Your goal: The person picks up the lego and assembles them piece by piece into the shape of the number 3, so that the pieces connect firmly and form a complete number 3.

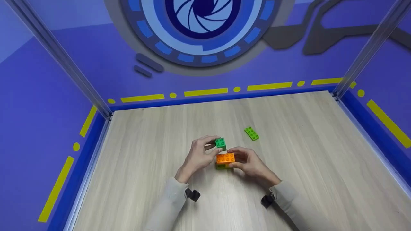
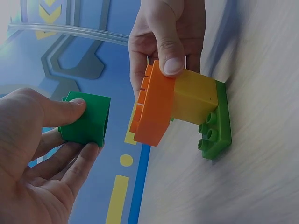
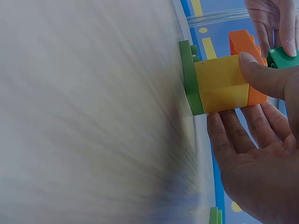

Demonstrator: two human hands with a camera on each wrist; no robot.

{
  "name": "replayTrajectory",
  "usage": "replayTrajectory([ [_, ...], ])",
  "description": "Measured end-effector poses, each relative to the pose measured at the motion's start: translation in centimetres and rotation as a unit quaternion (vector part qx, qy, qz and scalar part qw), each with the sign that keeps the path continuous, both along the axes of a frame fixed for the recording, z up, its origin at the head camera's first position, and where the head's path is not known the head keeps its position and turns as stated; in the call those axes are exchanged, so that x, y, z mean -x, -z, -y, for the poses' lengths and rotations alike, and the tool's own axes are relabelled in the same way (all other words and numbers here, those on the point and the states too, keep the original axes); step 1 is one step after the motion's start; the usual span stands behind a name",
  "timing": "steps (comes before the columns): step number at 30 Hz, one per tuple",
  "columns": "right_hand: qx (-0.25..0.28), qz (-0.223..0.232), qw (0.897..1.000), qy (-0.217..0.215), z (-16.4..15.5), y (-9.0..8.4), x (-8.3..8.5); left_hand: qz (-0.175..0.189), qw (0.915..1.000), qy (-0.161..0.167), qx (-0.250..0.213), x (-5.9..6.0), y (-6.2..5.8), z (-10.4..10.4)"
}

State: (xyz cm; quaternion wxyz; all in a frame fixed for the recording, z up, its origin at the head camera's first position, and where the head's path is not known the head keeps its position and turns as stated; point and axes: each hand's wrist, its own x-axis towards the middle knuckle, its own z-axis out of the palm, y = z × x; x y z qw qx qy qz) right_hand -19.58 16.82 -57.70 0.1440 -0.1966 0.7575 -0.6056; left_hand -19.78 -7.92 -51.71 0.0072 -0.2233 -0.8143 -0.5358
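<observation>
My left hand [image 1: 200,155] pinches a green toy brick [image 2: 88,117] between thumb and fingers, its studs turned away from the stack. Just beside and above the stack, that brick hangs close to the orange brick [image 1: 225,158]. The stack has a flat light green plate [image 2: 220,126] at the bottom, a yellow brick [image 3: 221,84] on one end of it, and the orange brick on top, jutting out past the yellow one over the plate's bare studs. My right hand [image 1: 252,162] grips the stack at the yellow and orange bricks, thumb on the near side and fingers behind.
A second light green plate [image 1: 251,133] with studs up lies on the wooden table [image 1: 144,144], beyond the right hand. Blue printed panels [image 1: 199,83] wall the table at the back and both sides.
</observation>
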Motion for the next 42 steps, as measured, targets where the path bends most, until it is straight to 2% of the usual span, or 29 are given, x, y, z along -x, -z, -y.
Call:
replayTrajectory([
  [18,-0.001,-0.013,1.000,-0.009,-0.1,0.3,0.2,-0.001,0.9997,0.024,-0.007,-0.5,0.1,-1.1],
  [35,0.017,0.001,1.000,-0.001,0.0,0.2,0.1,0.007,0.9992,0.039,0.005,-0.6,0.9,-1.8],
  [42,0.006,-0.007,1.000,0.000,0.0,0.2,0.1,0.012,0.9984,0.055,0.004,-0.6,1.2,-1.8],
])
